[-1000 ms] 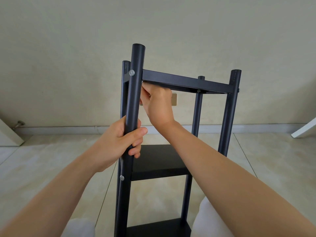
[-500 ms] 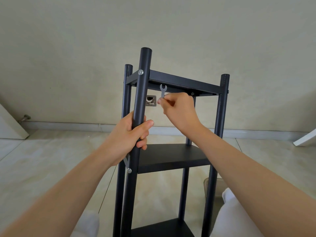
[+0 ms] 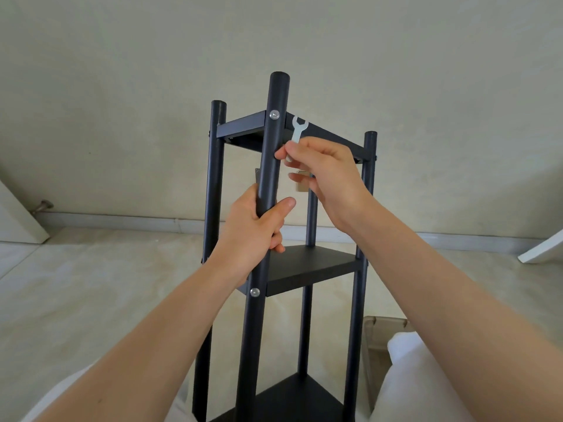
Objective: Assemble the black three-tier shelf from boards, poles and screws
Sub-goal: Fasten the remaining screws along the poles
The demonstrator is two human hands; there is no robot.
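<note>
Shelf (image 3: 307,269) upright on floor, three boards fitted. Your left hand (image 3: 253,236) is wrapped round the near pole (image 3: 271,166). Your right hand (image 3: 323,175) pinches a small wrench (image 3: 298,129) at 1 o'clock of the top screw (image 3: 274,115). Risk: thin wrench slipping out; loosened grip tilts the frame.

Left hand (image 3: 256,229) curled, right hand (image 3: 323,175) pinching, both raised.
</note>
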